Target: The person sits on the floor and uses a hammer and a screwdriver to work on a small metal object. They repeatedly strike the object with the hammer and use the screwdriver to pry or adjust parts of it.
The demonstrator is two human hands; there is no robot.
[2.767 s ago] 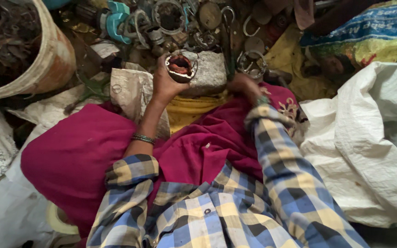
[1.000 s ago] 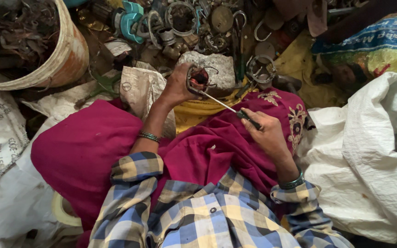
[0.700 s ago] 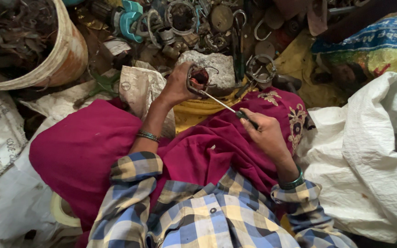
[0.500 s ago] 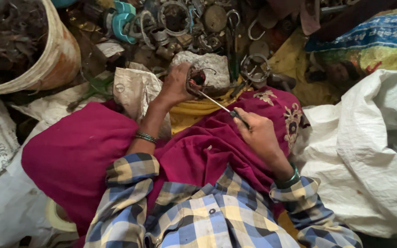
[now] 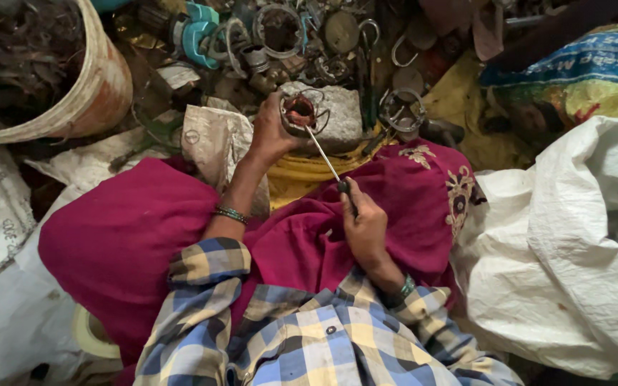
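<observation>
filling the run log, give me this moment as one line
left hand: holds round metal part over grey stone block | right hand: grips screwdriver, tip in part | lap: magenta cloth

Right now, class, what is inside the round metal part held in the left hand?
Inside the round metal part, reddish copper-coloured windings show, with the screwdriver tip from the right hand poked in. The left hand covers its underside.

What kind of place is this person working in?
Probably a scrap-sorting or salvage spot, worked sitting on the ground. A heap of metal rings and parts lies ahead, a bucket holds tangled scrap, and big white sacks lie alongside. The left hand holds a round part, the right hand a screwdriver.
</observation>
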